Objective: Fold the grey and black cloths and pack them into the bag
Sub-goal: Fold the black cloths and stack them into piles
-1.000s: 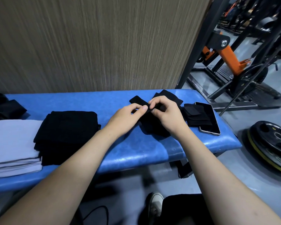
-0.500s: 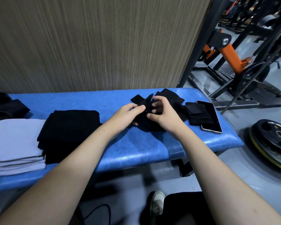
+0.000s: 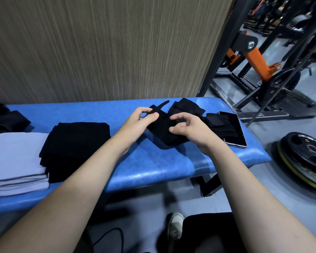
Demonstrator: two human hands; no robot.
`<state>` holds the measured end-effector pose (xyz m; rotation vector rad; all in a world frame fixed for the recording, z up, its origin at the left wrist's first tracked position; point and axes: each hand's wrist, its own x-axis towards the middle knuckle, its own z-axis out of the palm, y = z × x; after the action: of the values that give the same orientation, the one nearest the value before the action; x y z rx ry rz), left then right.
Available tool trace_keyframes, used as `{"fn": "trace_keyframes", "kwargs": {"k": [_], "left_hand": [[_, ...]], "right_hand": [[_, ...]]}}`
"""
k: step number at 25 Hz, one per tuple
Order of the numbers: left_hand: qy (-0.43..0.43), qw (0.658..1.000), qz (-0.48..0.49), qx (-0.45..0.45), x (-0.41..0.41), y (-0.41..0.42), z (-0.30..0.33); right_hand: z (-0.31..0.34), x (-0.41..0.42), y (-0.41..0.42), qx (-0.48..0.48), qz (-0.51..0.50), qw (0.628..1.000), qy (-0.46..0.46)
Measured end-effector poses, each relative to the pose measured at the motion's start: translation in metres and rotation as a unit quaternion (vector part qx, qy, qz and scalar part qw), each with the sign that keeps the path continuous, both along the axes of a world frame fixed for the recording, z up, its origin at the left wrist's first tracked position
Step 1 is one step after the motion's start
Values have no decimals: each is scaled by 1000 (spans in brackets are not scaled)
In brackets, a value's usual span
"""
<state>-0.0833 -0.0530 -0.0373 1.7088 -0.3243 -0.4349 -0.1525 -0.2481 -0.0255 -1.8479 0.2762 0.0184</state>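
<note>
**Both hands on the small black piece**

My left hand (image 3: 138, 121) pinches a strap of the small black fabric piece (image 3: 162, 130); my right hand (image 3: 188, 128) curls its grip around it, above the blue padded tabletop (image 3: 153, 161), right of the folded black cloth (image 3: 75, 143).

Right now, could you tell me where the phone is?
The phone lies at the blue bench's right end, partly under a small black cloth, just beyond the right hand.
</note>
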Motion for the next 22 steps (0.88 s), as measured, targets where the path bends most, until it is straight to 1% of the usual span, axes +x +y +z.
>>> {"fn": "trace_keyframes", "kwargs": {"k": [4, 7, 11, 14, 16, 19, 22], "left_hand": [[-7, 1000, -7, 2, -1, 0, -2], [-17, 1000, 9, -3, -3, -1, -1], [-33, 999, 38, -11, 0, 0, -2], [-51, 998, 32, -2, 2, 1, -4], [-53, 998, 35, -8, 3, 0, -5], [-63, 996, 69, -4, 6, 0, -6], [-61, 995, 81, -9, 9, 0, -8]], "right_hand": [[0, 0, 0, 54, -3, 999, -4], [-2, 0, -4, 61, 2, 998, -3], [-4, 0, -5, 79, 60, 995, 6], [-5, -2, 0, 50, 110, 992, 24], [-5, -2, 0, 50, 123, 990, 47], [-4, -3, -1, 48, 123, 989, 63], [-4, -4, -3, 75, 97, 991, 61]]}}
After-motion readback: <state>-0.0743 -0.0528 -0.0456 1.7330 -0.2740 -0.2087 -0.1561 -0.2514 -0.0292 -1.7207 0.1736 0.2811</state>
